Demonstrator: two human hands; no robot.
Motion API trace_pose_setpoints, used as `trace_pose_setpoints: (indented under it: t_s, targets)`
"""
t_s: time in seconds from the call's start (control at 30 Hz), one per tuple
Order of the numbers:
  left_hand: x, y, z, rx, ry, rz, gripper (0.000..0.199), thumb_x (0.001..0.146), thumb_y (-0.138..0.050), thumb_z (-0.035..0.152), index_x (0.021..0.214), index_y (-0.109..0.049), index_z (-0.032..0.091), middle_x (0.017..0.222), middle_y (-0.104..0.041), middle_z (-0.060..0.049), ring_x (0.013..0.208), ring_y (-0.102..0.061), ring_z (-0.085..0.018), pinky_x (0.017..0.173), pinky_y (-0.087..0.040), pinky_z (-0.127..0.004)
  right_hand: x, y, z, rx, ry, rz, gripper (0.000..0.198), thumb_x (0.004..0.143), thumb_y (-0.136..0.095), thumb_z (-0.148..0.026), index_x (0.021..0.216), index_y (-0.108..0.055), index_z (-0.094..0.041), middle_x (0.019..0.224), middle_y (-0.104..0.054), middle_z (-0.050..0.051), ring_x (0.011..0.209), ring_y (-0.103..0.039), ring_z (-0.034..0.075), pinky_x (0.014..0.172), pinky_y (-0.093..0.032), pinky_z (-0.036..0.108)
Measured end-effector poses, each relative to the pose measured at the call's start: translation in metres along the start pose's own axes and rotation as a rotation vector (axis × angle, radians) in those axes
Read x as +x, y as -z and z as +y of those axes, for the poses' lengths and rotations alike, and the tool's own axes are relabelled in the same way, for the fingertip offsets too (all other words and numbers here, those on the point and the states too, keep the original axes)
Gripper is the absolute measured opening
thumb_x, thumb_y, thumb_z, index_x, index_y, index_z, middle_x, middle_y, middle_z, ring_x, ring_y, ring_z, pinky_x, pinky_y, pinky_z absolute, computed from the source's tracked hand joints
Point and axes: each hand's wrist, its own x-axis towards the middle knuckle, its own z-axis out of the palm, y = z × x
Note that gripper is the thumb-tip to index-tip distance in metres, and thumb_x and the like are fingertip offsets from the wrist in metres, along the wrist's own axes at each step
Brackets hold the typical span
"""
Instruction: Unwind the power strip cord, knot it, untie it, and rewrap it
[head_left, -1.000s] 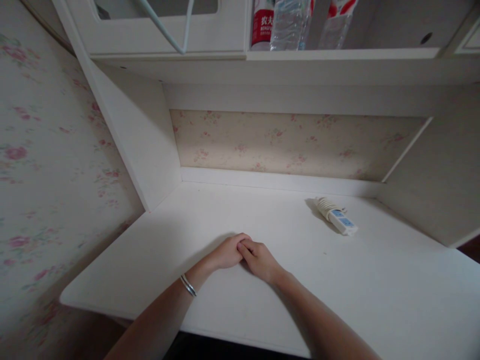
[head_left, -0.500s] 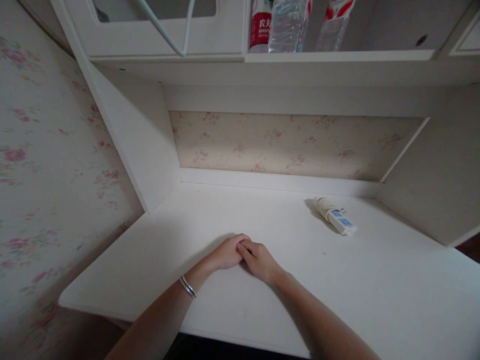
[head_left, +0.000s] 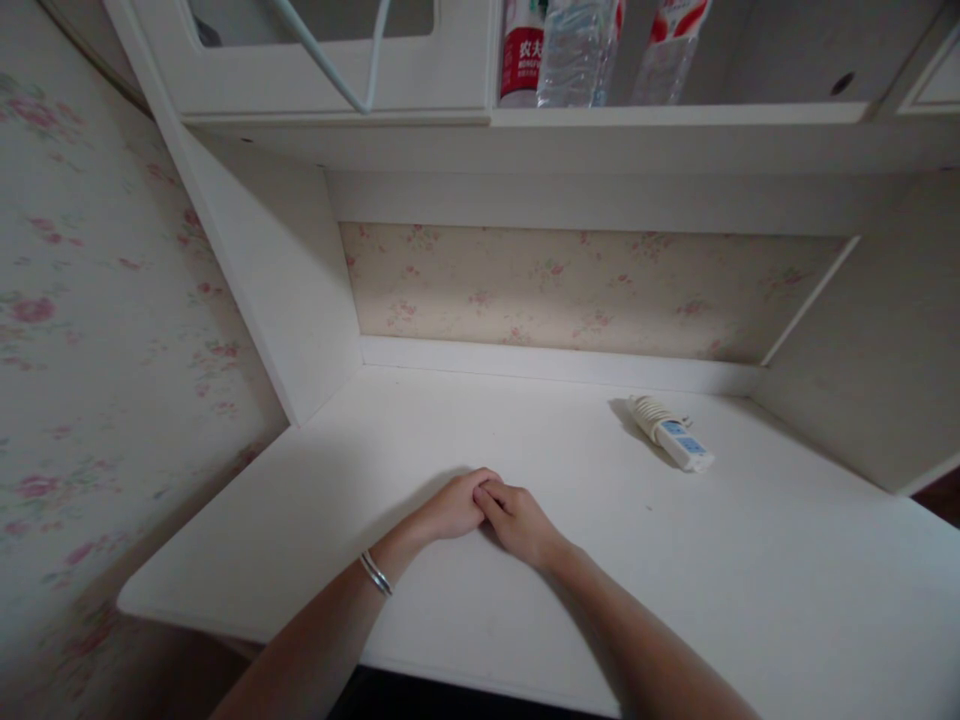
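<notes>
On the white desk (head_left: 420, 430) my two hands rest clasped together near the middle. My left hand (head_left: 457, 507), with silver bangles (head_left: 376, 573) on its wrist, has its fingers folded against the other hand. My right hand (head_left: 517, 515) is closed too, its thumb lying over the left fingers. No object shows in either hand, though the inside of the clasp is hidden. Apart from both hands, back and to the right, lies a white power strip (head_left: 682, 443) with blue labels. Its cord (head_left: 649, 414) is wound round one end.
Above the desk runs a white shelf (head_left: 675, 115) holding a red-labelled bottle (head_left: 520, 55) and clear plastic bottles (head_left: 574, 60). A pale, bent cord or tube (head_left: 330, 70) hangs in front of the cabinet at upper left. Side panels (head_left: 277, 260) bound the desk.
</notes>
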Motion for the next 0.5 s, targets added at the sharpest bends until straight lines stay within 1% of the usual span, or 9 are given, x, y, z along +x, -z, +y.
trace_pose_setpoints:
  t_s: [0.3, 0.5]
  targets:
    - [0.0009, 0.0, -0.0008, -0.002, -0.027, -0.001, 0.033, 0.064, -0.042, 0.003, 0.089, -0.06, 0.014, 0.085, -0.064, -0.002, 0.079, -0.056, -0.013, 0.072, -0.044, -0.023, 0.0006, 0.0002, 0.0001, 0.013, 0.006, -0.007, 0.04, 0.094, -0.032, -0.038, 0.072, -0.058, -0.018, 0.068, -0.059, 0.001, 0.063, -0.052, 0.012, 0.06, -0.036, 0.022]
    - [0.0003, -0.0005, -0.0021, -0.006, -0.013, -0.005, 0.034, 0.065, -0.041, 0.004, 0.091, -0.059, 0.014, 0.086, -0.065, -0.002, 0.078, -0.056, -0.013, 0.071, -0.044, -0.023, 0.0004, 0.0008, -0.001, 0.012, 0.0, -0.007, 0.04, 0.094, -0.032, -0.037, 0.074, -0.059, -0.017, 0.07, -0.06, 0.001, 0.065, -0.053, 0.012, 0.06, -0.036, 0.022]
